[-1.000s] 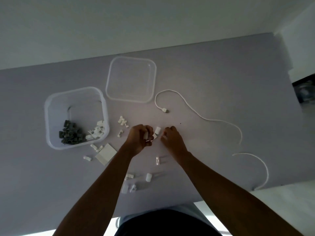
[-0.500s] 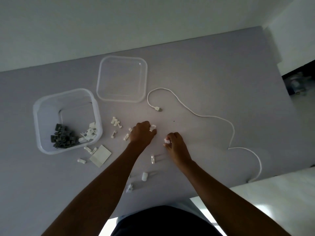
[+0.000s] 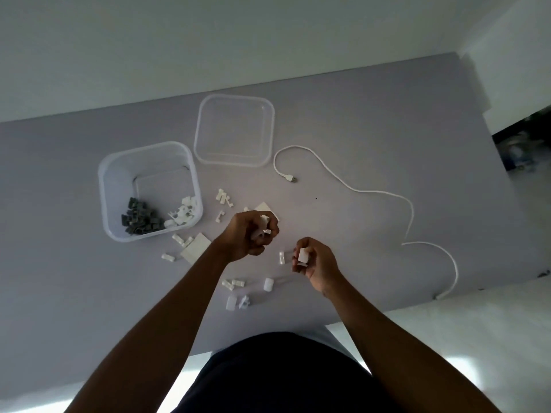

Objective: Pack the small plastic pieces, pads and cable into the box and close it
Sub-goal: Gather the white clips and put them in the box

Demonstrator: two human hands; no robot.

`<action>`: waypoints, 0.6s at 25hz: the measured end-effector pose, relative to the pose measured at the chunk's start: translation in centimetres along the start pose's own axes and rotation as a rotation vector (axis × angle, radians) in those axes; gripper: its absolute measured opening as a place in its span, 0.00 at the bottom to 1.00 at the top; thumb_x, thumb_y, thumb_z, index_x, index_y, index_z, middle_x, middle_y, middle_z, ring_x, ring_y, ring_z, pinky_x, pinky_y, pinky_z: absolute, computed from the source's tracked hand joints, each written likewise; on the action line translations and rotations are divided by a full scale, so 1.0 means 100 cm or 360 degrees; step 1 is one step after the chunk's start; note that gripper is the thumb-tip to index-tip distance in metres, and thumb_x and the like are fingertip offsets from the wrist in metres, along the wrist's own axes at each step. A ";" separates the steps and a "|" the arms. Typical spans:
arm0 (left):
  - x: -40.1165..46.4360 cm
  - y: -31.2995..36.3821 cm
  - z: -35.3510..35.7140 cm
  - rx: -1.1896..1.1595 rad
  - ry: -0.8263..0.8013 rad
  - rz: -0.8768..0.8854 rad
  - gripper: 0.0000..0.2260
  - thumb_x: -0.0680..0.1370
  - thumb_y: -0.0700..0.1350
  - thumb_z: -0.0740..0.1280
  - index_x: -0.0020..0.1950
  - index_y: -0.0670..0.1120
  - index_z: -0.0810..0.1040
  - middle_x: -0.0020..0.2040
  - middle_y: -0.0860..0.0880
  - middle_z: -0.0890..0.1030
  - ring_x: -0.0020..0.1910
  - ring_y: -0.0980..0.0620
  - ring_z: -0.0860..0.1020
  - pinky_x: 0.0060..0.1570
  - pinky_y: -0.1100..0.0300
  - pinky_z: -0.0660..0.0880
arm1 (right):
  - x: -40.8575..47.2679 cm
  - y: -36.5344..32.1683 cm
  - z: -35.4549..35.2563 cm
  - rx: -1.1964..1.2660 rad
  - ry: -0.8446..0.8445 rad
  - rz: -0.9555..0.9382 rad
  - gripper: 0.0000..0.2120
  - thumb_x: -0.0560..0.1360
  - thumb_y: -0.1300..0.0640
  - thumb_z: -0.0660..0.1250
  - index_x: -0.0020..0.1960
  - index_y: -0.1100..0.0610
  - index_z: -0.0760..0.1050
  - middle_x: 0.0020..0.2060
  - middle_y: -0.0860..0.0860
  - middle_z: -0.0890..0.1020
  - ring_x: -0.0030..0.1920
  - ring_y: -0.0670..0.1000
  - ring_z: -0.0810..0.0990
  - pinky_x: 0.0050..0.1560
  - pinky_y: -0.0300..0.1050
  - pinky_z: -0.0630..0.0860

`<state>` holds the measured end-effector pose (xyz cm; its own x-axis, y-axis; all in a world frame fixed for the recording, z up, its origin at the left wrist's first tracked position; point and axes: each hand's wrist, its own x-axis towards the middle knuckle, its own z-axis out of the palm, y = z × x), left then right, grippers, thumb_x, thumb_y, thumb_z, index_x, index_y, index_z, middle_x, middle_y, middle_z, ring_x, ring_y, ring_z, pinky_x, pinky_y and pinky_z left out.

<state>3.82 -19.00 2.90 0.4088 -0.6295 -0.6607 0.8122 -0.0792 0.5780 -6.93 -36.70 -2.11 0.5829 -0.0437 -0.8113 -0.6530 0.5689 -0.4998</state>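
Note:
The clear plastic box (image 3: 104, 186) stands open at the left, holding dark grey pieces (image 3: 140, 220) and several white ones (image 3: 183, 214). Its clear lid (image 3: 234, 131) lies flat behind it. My left hand (image 3: 249, 236) is raised just right of the box, shut on several small white plastic pieces. My right hand (image 3: 316, 259) is lifted nearby, pinching one white piece (image 3: 303, 255). A white cable (image 3: 411, 216) snakes across the table's right side, its plug (image 3: 290, 177) near the lid. Loose white pieces (image 3: 225, 198) and a white pad (image 3: 196, 247) lie around the hands.
More white pieces (image 3: 268, 284) sit between my forearms near the front edge of the grey table (image 3: 387, 129). Another white pad (image 3: 265, 208) peeks out behind my left hand. The table ends at the right, with floor and dark clutter beyond.
Both hands have lifted off the table with white pieces in them. The left hand now holds a bunch; the right has drawn back toward me with one piece.

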 end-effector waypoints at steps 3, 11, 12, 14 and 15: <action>-0.023 -0.007 -0.002 0.0034 0.0180 0.0110 0.11 0.74 0.46 0.55 0.36 0.42 0.71 0.34 0.47 0.71 0.26 0.53 0.61 0.27 0.62 0.52 | -0.015 0.017 0.006 0.0011 0.0015 0.0049 0.09 0.71 0.61 0.58 0.34 0.59 0.73 0.32 0.57 0.74 0.30 0.55 0.72 0.31 0.43 0.71; -0.069 -0.056 -0.025 -0.0068 0.0484 0.0001 0.15 0.76 0.47 0.58 0.30 0.45 0.68 0.26 0.49 0.62 0.25 0.53 0.57 0.26 0.61 0.50 | -0.019 0.084 0.031 -0.1658 0.0355 -0.0487 0.15 0.73 0.46 0.72 0.40 0.57 0.74 0.34 0.50 0.79 0.35 0.49 0.77 0.39 0.42 0.72; -0.072 -0.065 -0.029 0.0050 0.0603 -0.0068 0.20 0.78 0.52 0.59 0.28 0.46 0.66 0.25 0.49 0.61 0.24 0.53 0.57 0.26 0.62 0.51 | -0.020 0.092 0.035 -0.1756 0.0361 -0.0527 0.15 0.73 0.46 0.73 0.43 0.57 0.74 0.38 0.51 0.81 0.38 0.50 0.79 0.41 0.41 0.73; -0.077 -0.083 -0.036 0.0489 0.0847 -0.0124 0.26 0.80 0.59 0.60 0.25 0.47 0.67 0.23 0.51 0.65 0.21 0.54 0.61 0.25 0.63 0.58 | -0.021 0.104 0.041 -0.1909 0.0403 -0.0560 0.16 0.74 0.47 0.72 0.50 0.57 0.72 0.45 0.55 0.83 0.45 0.54 0.83 0.44 0.42 0.76; -0.079 -0.092 -0.041 0.0807 0.0954 -0.0098 0.27 0.80 0.59 0.60 0.25 0.47 0.68 0.23 0.52 0.68 0.21 0.55 0.65 0.28 0.63 0.63 | -0.020 0.109 0.043 -0.2001 0.0428 -0.0576 0.17 0.74 0.47 0.71 0.53 0.58 0.71 0.48 0.56 0.83 0.48 0.56 0.83 0.46 0.44 0.77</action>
<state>-5.18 -10.08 0.81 0.6413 -0.0996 -0.7608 0.6107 -0.5340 0.5847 -13.16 -26.89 -4.64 0.7991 -0.2724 -0.5360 -0.5661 -0.6411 -0.5182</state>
